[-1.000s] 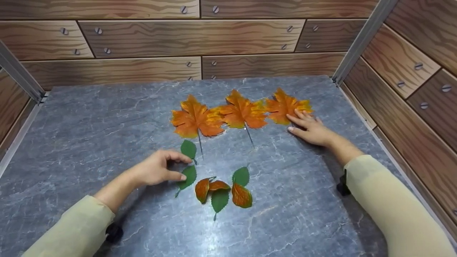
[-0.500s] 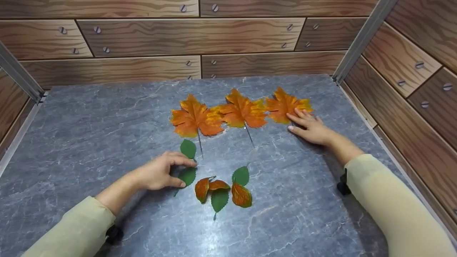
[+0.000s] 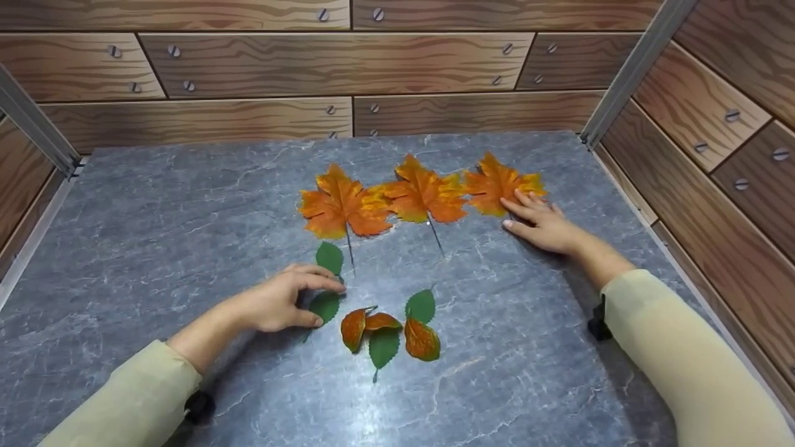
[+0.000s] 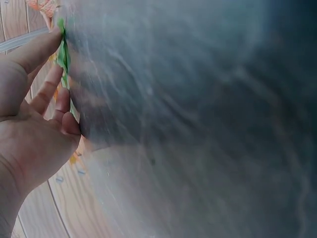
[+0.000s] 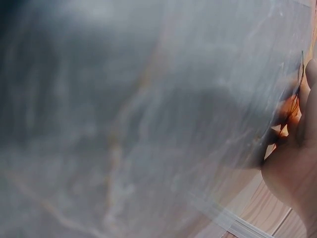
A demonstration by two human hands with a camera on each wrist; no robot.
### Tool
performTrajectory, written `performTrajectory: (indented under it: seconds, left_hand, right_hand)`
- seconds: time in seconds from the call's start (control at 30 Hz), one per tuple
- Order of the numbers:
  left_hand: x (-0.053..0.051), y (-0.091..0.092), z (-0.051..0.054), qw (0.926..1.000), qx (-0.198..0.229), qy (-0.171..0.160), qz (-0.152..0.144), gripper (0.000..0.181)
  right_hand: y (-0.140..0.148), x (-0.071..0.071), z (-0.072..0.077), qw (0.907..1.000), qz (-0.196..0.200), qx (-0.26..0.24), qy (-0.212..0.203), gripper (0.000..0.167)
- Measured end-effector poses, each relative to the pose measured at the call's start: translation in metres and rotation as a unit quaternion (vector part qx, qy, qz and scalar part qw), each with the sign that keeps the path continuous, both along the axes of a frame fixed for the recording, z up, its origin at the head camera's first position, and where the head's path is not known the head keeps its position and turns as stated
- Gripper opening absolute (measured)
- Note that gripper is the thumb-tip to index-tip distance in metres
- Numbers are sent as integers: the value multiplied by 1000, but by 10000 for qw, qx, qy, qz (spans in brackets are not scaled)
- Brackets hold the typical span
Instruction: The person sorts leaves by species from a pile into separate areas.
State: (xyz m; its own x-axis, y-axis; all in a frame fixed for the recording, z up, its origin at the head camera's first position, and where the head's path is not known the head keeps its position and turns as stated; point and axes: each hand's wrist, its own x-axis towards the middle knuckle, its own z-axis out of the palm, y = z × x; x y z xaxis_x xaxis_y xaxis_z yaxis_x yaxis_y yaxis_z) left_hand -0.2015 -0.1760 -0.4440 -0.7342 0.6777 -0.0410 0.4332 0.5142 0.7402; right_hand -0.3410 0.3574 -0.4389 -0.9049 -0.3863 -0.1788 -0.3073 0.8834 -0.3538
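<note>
My left hand point(image 3: 279, 301) rests over a green leaf point(image 3: 324, 307), thumb at its lower edge and forefinger across its upper end. Another green leaf point(image 3: 330, 257) lies just above those fingers. In the left wrist view, green leaf material point(image 4: 63, 57) shows beside the fingers, close to the table. My right hand point(image 3: 543, 226) lies with spread fingers on the lower right of an orange maple leaf point(image 3: 494, 186), whose stem is mostly hidden. Two more orange maple leaves, the middle one point(image 3: 422, 192) and the left one point(image 3: 341, 205), continue the row with stems pointing down.
Near the centre lie a green leaf point(image 3: 420, 306), a lower green leaf point(image 3: 384, 347) and several curled red-brown leaves, one of them point(image 3: 422, 340) at the right. The grey marbled table point(image 3: 186, 217) is bordered by wood-patterned walls point(image 3: 335, 65).
My left forefinger has moved slightly down and right across the lower green leaf, covering more of its top. My right hand and the maple leaves stay put.
</note>
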Motion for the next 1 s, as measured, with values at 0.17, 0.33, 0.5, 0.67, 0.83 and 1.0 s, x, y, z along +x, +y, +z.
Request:
performTrajectory:
  seconds: [0.17,0.33,0.5,0.67,0.83,1.0]
  left_hand:
    - [-1,-1,-1,9999,105,16,-120,56]
    - [0,-1,-2,10000,4,2,-43,58]
    - [1,-1,-2,10000,88,28,-3,60]
    - [2,0,-3,9997,228,49,-8,62]
    - [2,0,-3,9993,355,111,81,62]
    - [2,-4,-6,9972,584,194,420,52]
  right_hand:
    - [-1,0,1,10000,-4,-32,3,71]
    - [-2,1,2,10000,-17,-60,-24,70]
    - [-2,1,2,10000,-19,-57,-30,70]
    - [-1,0,2,10000,-2,-40,6,71]
    - [0,-1,0,10000,-17,-42,0,71]
    - [0,-1,-1,10000,-34,-24,-29,72]
